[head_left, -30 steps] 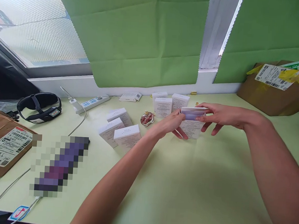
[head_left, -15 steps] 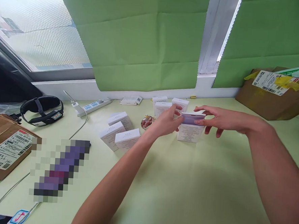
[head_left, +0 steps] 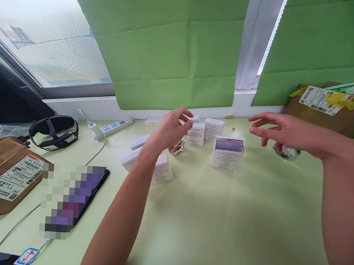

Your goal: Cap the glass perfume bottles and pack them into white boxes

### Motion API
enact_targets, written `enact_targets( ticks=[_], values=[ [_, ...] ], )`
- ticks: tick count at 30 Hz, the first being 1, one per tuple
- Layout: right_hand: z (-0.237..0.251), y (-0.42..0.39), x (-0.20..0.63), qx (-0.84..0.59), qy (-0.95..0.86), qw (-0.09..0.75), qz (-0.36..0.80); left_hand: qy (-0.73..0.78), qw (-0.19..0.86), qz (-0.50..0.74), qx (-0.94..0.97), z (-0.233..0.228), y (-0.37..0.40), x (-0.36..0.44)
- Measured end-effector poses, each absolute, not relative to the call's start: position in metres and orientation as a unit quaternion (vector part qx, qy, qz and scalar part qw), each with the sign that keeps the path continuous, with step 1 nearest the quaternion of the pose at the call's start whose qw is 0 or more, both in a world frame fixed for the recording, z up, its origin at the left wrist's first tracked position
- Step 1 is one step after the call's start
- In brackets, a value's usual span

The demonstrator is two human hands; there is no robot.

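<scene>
An upright white carton [head_left: 227, 158] stands on the table between my hands, its top open and lilac lining showing. Nothing touches it. My left hand [head_left: 171, 129] hovers with curled, parted fingers and holds nothing. Just below it sits a small round glass bottle [head_left: 177, 148] with reddish contents, partly covered by the hand. My right hand [head_left: 277, 131] is spread and empty, over a clear glass object [head_left: 287, 153] whose top it partly hides. White cartons [head_left: 195, 134] stand behind, and more white cartons [head_left: 163, 171] stand partly behind my left forearm.
At the left lie a phone [head_left: 84, 199], a black headset [head_left: 52, 133], a power strip [head_left: 114, 126] with cables and a brown parcel box [head_left: 9, 170]. Another brown box [head_left: 318, 117] stands at the back right. A tiny gold piece [head_left: 233, 129] lies behind the open carton.
Both hands have come away from the carton, the left moving left and the right moving right. The carton's top now gapes open. The clear glass object has come into view.
</scene>
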State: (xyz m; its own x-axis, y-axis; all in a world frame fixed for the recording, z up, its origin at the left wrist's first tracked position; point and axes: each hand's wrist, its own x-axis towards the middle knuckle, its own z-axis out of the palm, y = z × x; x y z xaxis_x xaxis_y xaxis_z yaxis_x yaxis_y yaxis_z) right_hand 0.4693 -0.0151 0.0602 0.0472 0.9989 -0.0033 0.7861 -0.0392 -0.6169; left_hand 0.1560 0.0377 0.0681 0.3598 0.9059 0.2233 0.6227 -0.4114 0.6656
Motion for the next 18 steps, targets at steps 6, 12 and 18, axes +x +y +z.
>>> enact_targets(
  ticks=[6,12,18],
  values=[
    [0.061,-0.016,0.476,-0.692,-0.644,0.218,0.244,0.475,0.218,0.257,0.813,0.074,0.028,0.158],
    [0.057,-0.013,0.447,-0.632,-0.704,0.138,0.293,0.282,0.241,0.078,0.925,0.059,0.009,0.186],
    [0.047,0.0,0.429,-0.607,-0.749,0.179,0.195,0.28,0.145,0.044,0.948,0.033,0.01,0.208]
  ],
)
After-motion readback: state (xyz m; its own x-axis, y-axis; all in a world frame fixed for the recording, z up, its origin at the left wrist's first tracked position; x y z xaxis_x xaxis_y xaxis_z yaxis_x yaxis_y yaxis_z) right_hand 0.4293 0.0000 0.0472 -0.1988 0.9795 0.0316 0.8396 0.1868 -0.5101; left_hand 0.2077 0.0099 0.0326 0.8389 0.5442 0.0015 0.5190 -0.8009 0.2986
